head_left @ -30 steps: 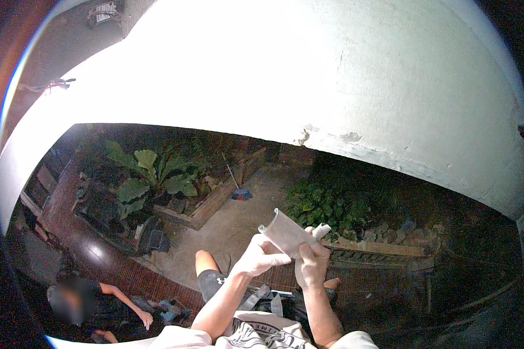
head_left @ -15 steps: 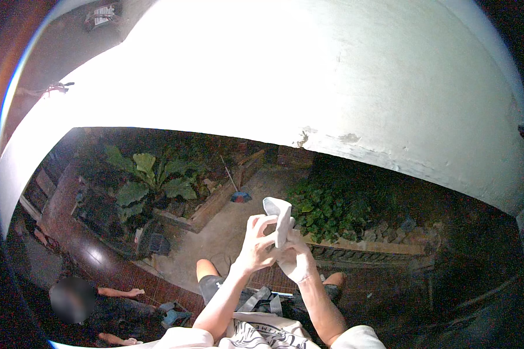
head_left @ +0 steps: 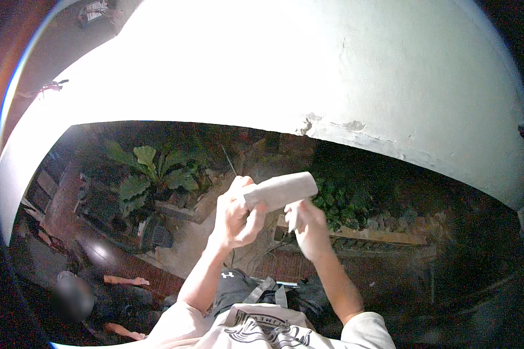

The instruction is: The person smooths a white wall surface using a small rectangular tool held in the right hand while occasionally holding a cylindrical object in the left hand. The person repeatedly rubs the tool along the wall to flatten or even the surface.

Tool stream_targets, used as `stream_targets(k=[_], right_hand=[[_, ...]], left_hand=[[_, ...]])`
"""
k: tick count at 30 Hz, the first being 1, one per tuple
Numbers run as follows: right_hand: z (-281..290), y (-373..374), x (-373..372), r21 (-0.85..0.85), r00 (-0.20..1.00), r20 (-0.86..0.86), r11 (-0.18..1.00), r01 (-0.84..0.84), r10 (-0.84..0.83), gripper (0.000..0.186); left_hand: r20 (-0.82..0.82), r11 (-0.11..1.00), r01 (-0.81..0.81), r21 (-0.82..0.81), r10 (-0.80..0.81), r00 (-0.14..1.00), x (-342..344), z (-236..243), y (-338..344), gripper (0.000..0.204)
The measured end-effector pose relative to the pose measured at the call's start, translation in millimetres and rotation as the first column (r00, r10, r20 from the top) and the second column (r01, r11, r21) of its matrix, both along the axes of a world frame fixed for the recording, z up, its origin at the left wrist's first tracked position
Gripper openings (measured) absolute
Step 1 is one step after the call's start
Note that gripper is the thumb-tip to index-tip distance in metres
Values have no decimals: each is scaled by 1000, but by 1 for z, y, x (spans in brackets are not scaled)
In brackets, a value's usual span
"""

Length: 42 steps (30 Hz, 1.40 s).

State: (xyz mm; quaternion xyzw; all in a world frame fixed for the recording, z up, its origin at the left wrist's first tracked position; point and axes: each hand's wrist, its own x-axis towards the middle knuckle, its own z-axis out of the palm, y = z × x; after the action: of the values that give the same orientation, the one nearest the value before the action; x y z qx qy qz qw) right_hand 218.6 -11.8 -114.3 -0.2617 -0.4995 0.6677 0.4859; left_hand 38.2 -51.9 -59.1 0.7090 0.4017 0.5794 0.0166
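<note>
Piece [head_left: 284, 189], pale grey and rounded, is up in mid-air, its left end clamped between the thumb and fingers of the left hand [head_left: 236, 218]. From my remote seat I see the right hand [head_left: 310, 225] blurred, fingers curled, just below the right end; I cannot tell whether their tips meet or touch it. I'd pinch lightly, lest it dent, and support both ends so neither sags.

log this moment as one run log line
left hand: gripping pale grey piece | right hand: just below its right end, contact unclear | around: white wall, leafy plant, another person lower left
</note>
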Motion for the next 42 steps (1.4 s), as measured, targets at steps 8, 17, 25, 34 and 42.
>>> stream_targets(k=[8,17,25,34,42], right_hand=[[17,6,18,255,963,206,960,117,-172,54],[70,30,6,671,859,340,739,63,-382,26],[159,101,35,992,666,3,86,92,-746,48],[257,226,51,700,333,-543,-634,-328,-771,62],[265,234,55,620,353,-653,-740,-260,-670,59]], left_hand=[[154,887,368,-280,-337,929,21,4,-21,16],[129,841,217,-496,-176,976,24,41,-5,40],[-26,766,-309,563,390,921,-31,103,119,63],[-361,747,-131,651,457,813,-46,96,233,82],[22,544,-275,793,426,905,-72,144,211,52]])
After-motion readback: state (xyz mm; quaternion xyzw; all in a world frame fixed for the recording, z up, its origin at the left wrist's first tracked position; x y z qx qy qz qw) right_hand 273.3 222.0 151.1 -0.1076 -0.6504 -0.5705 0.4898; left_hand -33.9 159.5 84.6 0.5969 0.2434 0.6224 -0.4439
